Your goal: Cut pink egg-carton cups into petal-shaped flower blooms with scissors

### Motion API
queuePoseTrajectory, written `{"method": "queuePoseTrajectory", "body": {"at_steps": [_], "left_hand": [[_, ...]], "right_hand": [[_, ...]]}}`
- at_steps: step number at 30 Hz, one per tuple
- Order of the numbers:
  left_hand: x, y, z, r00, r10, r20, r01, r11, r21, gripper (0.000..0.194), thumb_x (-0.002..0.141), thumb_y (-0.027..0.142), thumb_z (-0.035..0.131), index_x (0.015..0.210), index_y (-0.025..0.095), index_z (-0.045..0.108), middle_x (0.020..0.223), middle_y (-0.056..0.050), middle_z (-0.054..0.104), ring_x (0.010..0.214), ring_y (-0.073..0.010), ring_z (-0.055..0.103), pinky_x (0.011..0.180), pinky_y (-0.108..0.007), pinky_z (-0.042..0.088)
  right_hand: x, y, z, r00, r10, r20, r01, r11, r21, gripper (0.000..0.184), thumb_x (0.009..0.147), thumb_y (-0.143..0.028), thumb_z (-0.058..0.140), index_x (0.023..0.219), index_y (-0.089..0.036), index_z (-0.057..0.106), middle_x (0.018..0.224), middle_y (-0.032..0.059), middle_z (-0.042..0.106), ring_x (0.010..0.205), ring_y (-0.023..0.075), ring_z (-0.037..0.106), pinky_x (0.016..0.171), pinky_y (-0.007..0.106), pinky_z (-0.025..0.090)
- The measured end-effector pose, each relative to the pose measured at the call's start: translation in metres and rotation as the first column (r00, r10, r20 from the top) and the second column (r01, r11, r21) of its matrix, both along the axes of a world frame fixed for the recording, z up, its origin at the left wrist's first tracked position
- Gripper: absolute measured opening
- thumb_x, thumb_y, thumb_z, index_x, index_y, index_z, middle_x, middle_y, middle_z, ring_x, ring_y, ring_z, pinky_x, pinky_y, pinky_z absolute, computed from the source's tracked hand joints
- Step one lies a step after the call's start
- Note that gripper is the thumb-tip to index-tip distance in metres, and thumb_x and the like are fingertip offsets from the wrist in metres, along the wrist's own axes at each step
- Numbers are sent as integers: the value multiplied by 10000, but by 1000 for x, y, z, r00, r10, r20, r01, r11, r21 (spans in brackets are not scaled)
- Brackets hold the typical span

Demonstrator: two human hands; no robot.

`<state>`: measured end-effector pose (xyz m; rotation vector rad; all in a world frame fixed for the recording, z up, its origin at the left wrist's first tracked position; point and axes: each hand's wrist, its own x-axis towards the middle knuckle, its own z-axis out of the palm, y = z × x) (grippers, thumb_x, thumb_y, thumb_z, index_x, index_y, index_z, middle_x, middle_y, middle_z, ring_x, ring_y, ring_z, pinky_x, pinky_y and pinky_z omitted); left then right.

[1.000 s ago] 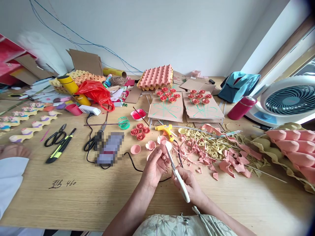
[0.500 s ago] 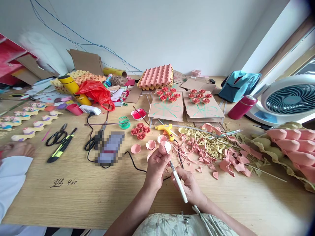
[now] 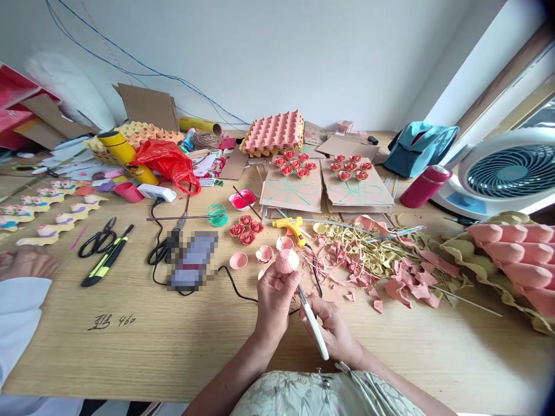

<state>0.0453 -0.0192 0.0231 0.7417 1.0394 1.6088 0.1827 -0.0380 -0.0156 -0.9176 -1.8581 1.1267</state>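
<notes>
My left hand is closed around a pink egg-carton cup, held up above the wooden table near its front edge. My right hand grips white-handled scissors, whose blades point up toward the underside of the cup. Just beyond the hands lie several loose pink cups, a cluster of finished red paper roses and a yellow glue gun.
Pink and yellow carton scraps spread to the right, beside pink egg trays and a fan. Cardboard sheets with roses lie behind. Black scissors, a utility knife and cables lie to the left. Another person's hand rests at far left.
My left hand has turned the pink cup so its rounded bottom faces up. The scissors have drawn back and lower, their blades now below the cup.
</notes>
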Motion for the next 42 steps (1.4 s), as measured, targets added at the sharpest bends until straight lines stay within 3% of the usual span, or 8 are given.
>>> {"method": "queuePoseTrajectory", "body": {"at_steps": [8,12,17,23,29,35,40,42], "left_hand": [[-7,0,5,994,-86,74,88,996,-15,335,742,446,821,805,182,625,725,23,578,610,-86,516,583,-207,461],[-8,3,5,988,-65,138,69,997,-20,340,744,460,821,841,181,653,709,21,590,587,-80,498,563,-204,441],[-11,10,-1,984,20,175,-16,1000,-23,348,726,454,836,812,175,645,650,39,541,573,-74,464,565,-199,409],[-15,15,-1,990,85,116,-91,994,53,339,739,454,823,778,185,622,627,53,499,576,-77,432,574,-197,401],[-18,18,-10,987,160,17,-161,984,70,326,776,458,792,802,193,604,648,52,511,592,-77,453,588,-190,407],[-19,19,-22,964,250,-94,-243,966,84,309,830,481,734,852,202,602,672,44,536,619,-94,500,589,-196,412],[-28,22,-14,918,373,-135,-353,924,149,303,841,481,720,900,210,598,765,16,607,670,-107,554,636,-210,440],[-33,23,-12,907,395,-145,-372,914,161,295,834,468,728,902,208,605,757,15,606,682,-115,563,663,-219,452]], "right_hand": [[1,3,-3,1000,-21,-4,21,1000,2,406,984,-497,493,714,-194,506,642,-7,513,614,135,453,589,252,374],[0,0,-4,997,28,-75,-39,988,-150,429,977,-551,495,739,-194,516,648,-13,498,592,124,428,555,242,360],[-3,-1,-6,979,93,-183,-154,921,-358,490,942,-653,521,764,-196,522,583,-36,471,521,103,383,496,230,318],[-5,0,-6,943,151,-297,-280,842,-461,554,891,-745,532,782,-201,516,540,-37,499,452,89,387,446,220,300],[-4,2,-3,891,199,-407,-385,806,-450,546,896,-746,527,846,-204,574,522,-40,510,426,96,395,445,237,310],[-2,3,8,913,211,-348,-365,804,-470,600,824,-823,534,795,-224,554,493,-58,463,419,102,358,453,255,297],[9,3,15,879,309,-364,-465,729,-502,585,851,-800,524,820,-222,614,476,-52,469,408,103,364,432,250,304],[12,4,15,886,316,-340,-455,738,-499,587,853,-796,526,823,-219,626,480,-43,480,405,103,358,430,256,298]]}}
